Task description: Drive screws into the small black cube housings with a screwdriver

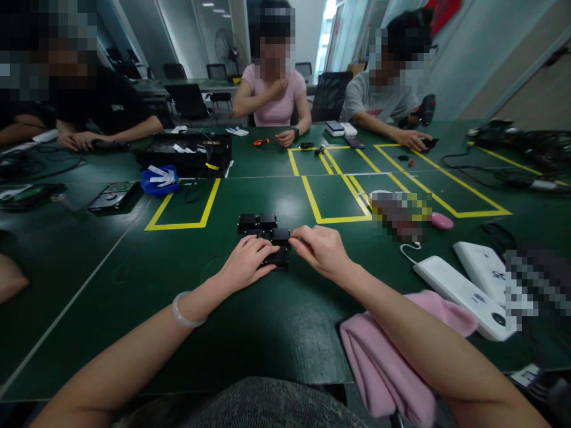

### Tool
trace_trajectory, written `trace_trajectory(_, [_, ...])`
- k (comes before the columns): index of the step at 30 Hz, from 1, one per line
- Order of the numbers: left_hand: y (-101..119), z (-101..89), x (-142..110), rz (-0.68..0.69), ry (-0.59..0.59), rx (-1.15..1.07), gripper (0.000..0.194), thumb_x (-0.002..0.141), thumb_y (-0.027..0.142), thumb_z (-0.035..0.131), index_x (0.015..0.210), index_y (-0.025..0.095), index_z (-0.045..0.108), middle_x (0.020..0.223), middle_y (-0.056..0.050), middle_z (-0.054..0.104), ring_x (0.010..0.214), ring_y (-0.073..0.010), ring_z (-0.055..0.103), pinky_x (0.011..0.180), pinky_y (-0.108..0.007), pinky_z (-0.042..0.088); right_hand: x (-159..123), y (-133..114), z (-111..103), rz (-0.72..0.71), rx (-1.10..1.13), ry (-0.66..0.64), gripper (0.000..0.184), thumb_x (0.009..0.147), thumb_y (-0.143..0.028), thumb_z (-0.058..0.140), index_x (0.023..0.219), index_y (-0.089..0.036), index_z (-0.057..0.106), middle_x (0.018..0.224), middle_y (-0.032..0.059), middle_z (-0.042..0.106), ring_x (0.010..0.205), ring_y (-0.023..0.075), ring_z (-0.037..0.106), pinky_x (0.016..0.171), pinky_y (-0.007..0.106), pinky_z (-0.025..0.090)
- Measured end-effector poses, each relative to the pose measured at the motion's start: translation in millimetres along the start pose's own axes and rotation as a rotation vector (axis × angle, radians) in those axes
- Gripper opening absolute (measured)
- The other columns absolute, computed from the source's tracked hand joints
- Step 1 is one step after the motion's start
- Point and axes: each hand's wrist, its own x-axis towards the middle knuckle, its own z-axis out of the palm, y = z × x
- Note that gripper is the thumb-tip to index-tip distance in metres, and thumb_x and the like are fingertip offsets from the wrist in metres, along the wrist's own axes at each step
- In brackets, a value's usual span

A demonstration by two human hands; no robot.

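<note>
Nearest the wearer, a pink cloth [383, 362] lay on the green desk [134, 279] under the right forearm, with two white power banks [464, 294] just beyond it to the right. A pale bangle [185, 312] sat on the left wrist.

The left hand [245, 264] rested palm down, fingers curled onto the near side of a small black box [280, 248], touching it. The right hand [321, 249] met the same box from the right, thumb and forefinger pinched narrow at its upper edge. Whether either hand truly gripped the box or only pressed on it could not be told. Just behind and to the left, two more small black boxes [257, 222] stood side by side, touching each other and close to the handled one.

Farther out, yellow tape rectangles [339, 196] marked the desk. A pink mouse [441, 221] lay to the right, well apart from the hands. To the left sat a blue tray [159, 179], a bare hard drive [112, 196] and a black open case [187, 151].

At the far edge three other people sat, their hands resting on the desk; one in grey [379, 101] held a black tool [426, 110].
</note>
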Motion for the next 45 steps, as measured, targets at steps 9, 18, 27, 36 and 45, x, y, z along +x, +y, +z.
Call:
trace_trajectory(9, [0.6,0.4,-0.1,-0.006,0.003,-0.006,0.034,0.094,0.031,0.061,0.125,0.018,0.057,0.117,-0.011,0.065,0.113,-0.0272,0.061,0.106,-0.051,0.043,0.1,4.0,0.0,0.033,-0.010,-0.014,0.034,0.104,-0.033,0.038,0.091,-0.017,0.064,0.067,0.0031,0.067,0.057,0.0138,0.058,0.059,0.024,0.038])
trace_trajectory(18, [0.1,1.2,-0.7,0.001,0.004,0.007,0.033,0.095,0.032,0.060,0.125,0.018,0.057,0.118,-0.012,0.065,0.113,-0.0276,0.061,0.105,-0.052,0.043,-0.7,2.2,1.9,0.038,0.007,-0.006,0.031,0.103,-0.029,0.037,0.095,-0.016,0.064,0.073,0.0045,0.070,0.059,0.0134,0.061,0.060,0.024,0.039])
trace_trajectory(27, [0.1,0.5,-0.3,-0.008,0.005,-0.003,0.034,0.094,0.031,0.061,0.125,0.018,0.057,0.118,-0.011,0.066,0.113,-0.0277,0.062,0.105,-0.051,0.043,-0.7,-0.1,1.9,0.021,0.007,0.017,0.029,0.103,-0.028,0.038,0.100,-0.016,0.063,0.075,0.0046,0.072,0.059,0.0132,0.062,0.061,0.024,0.041])
trace_trajectory(36, [0.1,1.1,-0.1,-0.002,0.003,0.003,0.033,0.095,0.032,0.059,0.125,0.018,0.057,0.117,-0.011,0.066,0.113,-0.0274,0.061,0.105,-0.051,0.043,-1.6,1.8,2.3,0.010,-0.034,0.036,0.034,0.104,-0.033,0.038,0.088,-0.017,0.063,0.063,0.0021,0.066,0.052,0.0128,0.056,0.055,0.024,0.037])
trace_trajectory(45, [-0.2,1.3,0.0,0.006,0.010,0.003,0.034,0.094,0.031,0.062,0.124,0.017,0.057,0.117,-0.012,0.066,0.112,-0.0273,0.062,0.105,-0.050,0.044,1.5,0.1,-1.4,-0.046,-0.034,0.041,0.036,0.104,-0.031,0.037,0.079,-0.018,0.059,0.059,0.0009,0.062,0.051,0.0120,0.052,0.056,0.024,0.036])
